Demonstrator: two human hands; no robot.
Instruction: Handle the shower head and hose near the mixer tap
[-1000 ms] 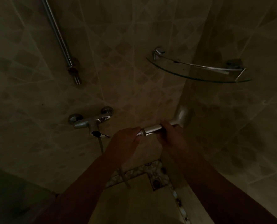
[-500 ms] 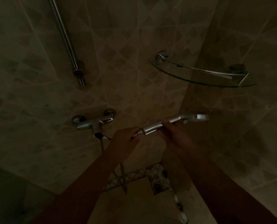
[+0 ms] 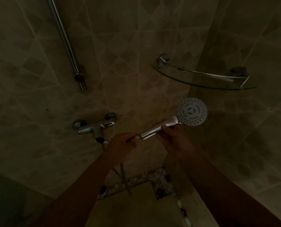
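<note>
Dim tiled walls, glass shelf

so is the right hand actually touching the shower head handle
Touching. The head view shows the right hand with its fingers curled round the chrome shower head handle, no gap between them.

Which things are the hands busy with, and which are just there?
Busy with:
left hand grips the hose end
right hand holds the shower head handle

Just there:
tap
glass shelf
wall rail
</note>
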